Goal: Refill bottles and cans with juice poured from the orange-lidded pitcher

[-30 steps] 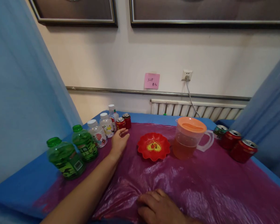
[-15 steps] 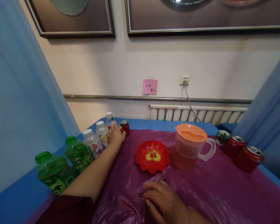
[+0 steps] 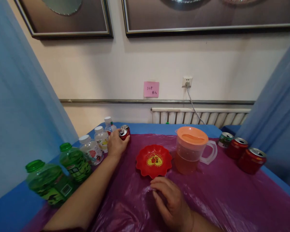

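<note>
My left hand [image 3: 116,143] is wrapped round a red can [image 3: 123,134] at the back left of the table, with its thumb on the right side. Another can [image 3: 126,128] stands just behind it. Beside the hand, on its left, is a clear bottle with a white cap [image 3: 101,139]. My right hand [image 3: 171,200] hovers or rests over the purple plastic sheet, fingers loosely bent and apart, holding nothing. In front of its fingertips lies a red scalloped plate [image 3: 154,160] with a yellow heart print.
A lidded pitcher [image 3: 189,151] with amber liquid stands right of the plate. Several cans [image 3: 252,161] line the right edge. Green bottles [image 3: 48,183] and more clear bottles [image 3: 91,149] stand along the left. Blue curtains [image 3: 21,96] hang at both sides.
My left hand has closed round the red can, whose top now shows more clearly. My right hand has moved slightly towards the plate. The whole view has shifted a little.
</note>
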### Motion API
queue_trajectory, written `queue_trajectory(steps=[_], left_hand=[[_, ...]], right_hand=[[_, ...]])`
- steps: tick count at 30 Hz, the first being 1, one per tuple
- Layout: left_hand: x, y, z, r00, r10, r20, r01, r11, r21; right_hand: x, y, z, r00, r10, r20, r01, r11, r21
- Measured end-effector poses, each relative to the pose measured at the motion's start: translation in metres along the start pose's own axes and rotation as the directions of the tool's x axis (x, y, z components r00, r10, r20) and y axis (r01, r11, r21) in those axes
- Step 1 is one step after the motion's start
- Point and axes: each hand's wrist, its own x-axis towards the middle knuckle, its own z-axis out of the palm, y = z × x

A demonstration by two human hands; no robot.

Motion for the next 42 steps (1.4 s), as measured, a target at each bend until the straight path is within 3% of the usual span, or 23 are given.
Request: queue_trajectory(steps=[2, 4, 6, 10, 13, 17, 18, 20, 23, 26, 29, 32, 34, 36, 39, 42], left_hand=[[-0.017, 0.019, -0.017, 0.997, 0.069, -0.038, -0.072, 0.995, -0.074], [-0.040, 0.042, -0.034, 0.972, 0.219, -0.085, -0.234, 0.938, -0.257], [-0.066, 0.065, -0.048, 0.935, 0.350, -0.049, -0.341, 0.859, -0.382], [-0.109, 0.099, -0.068, 0.859, 0.510, 0.050, -0.414, 0.749, -0.518], [-0.124, 0.111, -0.073, 0.832, 0.550, 0.071, -0.416, 0.704, -0.576], [-0.124, 0.106, -0.070, 0.829, 0.535, 0.165, -0.289, 0.661, -0.693], [-0.122, 0.102, -0.069, 0.813, 0.539, 0.222, -0.218, 0.634, -0.742], [-0.115, 0.094, -0.065, 0.741, 0.577, 0.343, -0.038, 0.547, -0.837], [-0.107, 0.084, -0.061, 0.608, 0.649, 0.457, 0.196, 0.435, -0.879], [-0.104, 0.080, -0.058, 0.567, 0.667, 0.483, 0.285, 0.391, -0.875], [-0.105, 0.077, -0.052, 0.627, 0.619, 0.473, 0.299, 0.369, -0.880], [-0.105, 0.069, -0.039, 0.769, 0.461, 0.442, 0.288, 0.369, -0.884], [-0.101, 0.061, -0.025, 0.867, 0.306, 0.392, 0.243, 0.429, -0.870], [-0.097, 0.052, -0.011, 0.932, 0.171, 0.319, 0.184, 0.535, -0.824], [-0.092, 0.042, 0.004, 0.970, 0.077, 0.231, 0.124, 0.660, -0.741], [-0.092, 0.039, 0.010, 0.979, 0.090, 0.185, 0.065, 0.719, -0.692]], right_hand=[[-0.001, 0.004, 0.000, 0.994, 0.047, -0.103, -0.053, 0.997, -0.058], [-0.001, 0.009, 0.000, 0.977, 0.092, -0.194, -0.116, 0.986, -0.117], [-0.001, 0.013, 0.001, 0.957, 0.129, -0.259, -0.173, 0.973, -0.152], [0.001, 0.018, 0.003, 0.915, 0.214, -0.342, -0.277, 0.950, -0.144], [0.001, 0.020, 0.006, 0.880, 0.316, -0.354, -0.366, 0.927, -0.081], [0.001, 0.016, 0.008, 0.826, 0.431, -0.364, -0.448, 0.893, 0.040], [0.001, 0.015, 0.008, 0.814, 0.452, -0.365, -0.456, 0.886, 0.081], [0.002, 0.012, 0.005, 0.810, 0.482, -0.334, -0.455, 0.876, 0.160], [0.004, 0.014, -0.001, 0.872, 0.458, -0.171, -0.400, 0.870, 0.290], [0.004, 0.018, -0.004, 0.925, 0.379, -0.039, -0.339, 0.866, 0.368], [0.001, 0.019, -0.004, 0.927, 0.367, -0.076, -0.335, 0.902, 0.274], [-0.002, 0.018, -0.002, 0.906, 0.383, -0.180, -0.348, 0.916, 0.199], [-0.002, 0.017, -0.003, 0.888, 0.379, -0.262, -0.340, 0.923, 0.183], [0.000, 0.014, -0.007, 0.868, 0.373, -0.327, -0.330, 0.927, 0.180], [0.000, 0.003, -0.017, 0.846, 0.399, -0.354, -0.348, 0.915, 0.202], [-0.008, -0.012, -0.033, 0.837, 0.405, -0.368, -0.347, 0.913, 0.215]])
